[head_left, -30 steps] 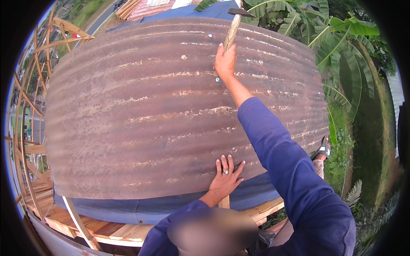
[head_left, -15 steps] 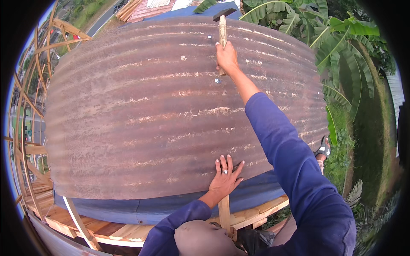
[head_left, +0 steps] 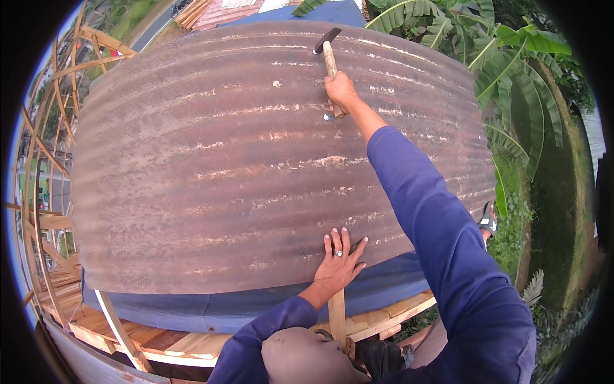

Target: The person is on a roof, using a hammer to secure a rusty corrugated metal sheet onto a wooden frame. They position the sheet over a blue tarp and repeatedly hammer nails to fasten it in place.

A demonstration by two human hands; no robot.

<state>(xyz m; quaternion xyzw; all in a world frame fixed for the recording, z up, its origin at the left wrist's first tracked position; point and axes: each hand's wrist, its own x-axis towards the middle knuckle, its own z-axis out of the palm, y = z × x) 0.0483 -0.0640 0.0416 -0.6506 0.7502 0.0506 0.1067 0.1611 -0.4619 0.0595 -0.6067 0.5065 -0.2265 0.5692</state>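
My right hand (head_left: 341, 91) is closed around the wooden handle of a hammer (head_left: 330, 59). The hammer's dark metal head is over the far part of a rusty brown corrugated metal sheet (head_left: 192, 147), right by a small shiny nail head (head_left: 314, 52) that it partly hides. Just below my right hand, another shiny nail head (head_left: 328, 117) shows on the sheet. My left hand (head_left: 337, 265), with a ring on one finger, lies flat with fingers spread on the sheet's near edge.
Blue sheeting (head_left: 256, 310) and wooden boards (head_left: 192, 345) lie under the near edge, beside an upright post (head_left: 337, 313). Timber framing (head_left: 51, 128) stands at left. Banana leaves (head_left: 511, 83) crowd the right side, above a sandalled foot (head_left: 488, 221) at the sheet's edge.
The hammer head has come down and slightly left, from beyond the far nail head to right by it. My left hand stays on the sheet.
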